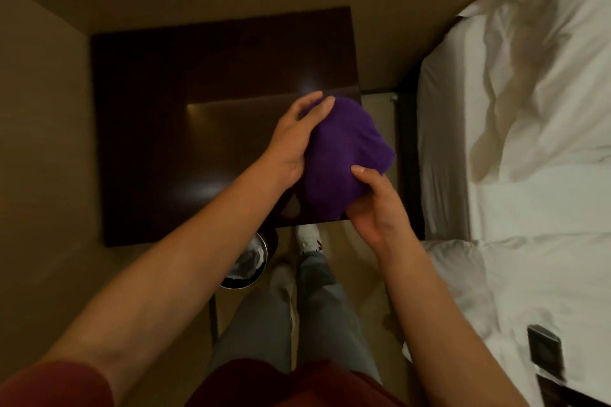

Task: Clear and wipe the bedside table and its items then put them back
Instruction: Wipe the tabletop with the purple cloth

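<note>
Above near right corner of bedside table [148,129]: purple cloth [344,155] bunched between both hands. Left hand [294,142] fingers straight, pressed together along cloth. Right hand [373,205] pinching lower edge, thumb on top. Tabletop bare; dark items [544,352] on bed [529,142]. Likely wiping step; next: press cloth flat, sweep tabletop.

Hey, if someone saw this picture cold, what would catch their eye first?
The purple cloth, bunched in mid-frame above the dark bedside table, held between the left hand and right hand. Next, the rumpled white bed along the right side.
</note>
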